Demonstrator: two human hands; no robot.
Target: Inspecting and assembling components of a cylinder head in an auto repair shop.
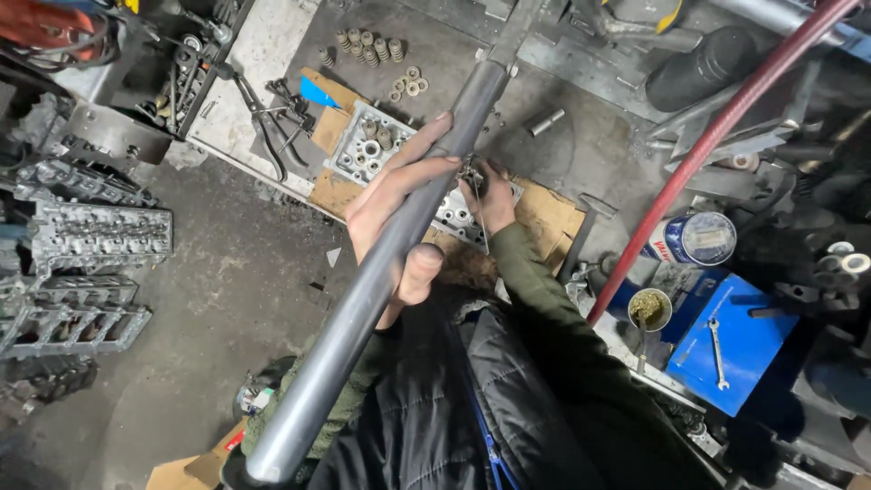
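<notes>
steel pipe held in left hand grip, fingers wrapped; right hand pinches small metal part.

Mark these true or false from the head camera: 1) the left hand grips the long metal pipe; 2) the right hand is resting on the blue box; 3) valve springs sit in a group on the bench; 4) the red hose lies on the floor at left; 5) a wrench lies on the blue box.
1) True: the left hand wraps the long metal pipe.
2) False: the right hand is at the cylinder head on the cardboard, holding a small metal part.
3) True: the valve springs stand grouped on the bench.
4) False: the red hose runs diagonally at right.
5) True: a wrench lies on the blue box.
</notes>
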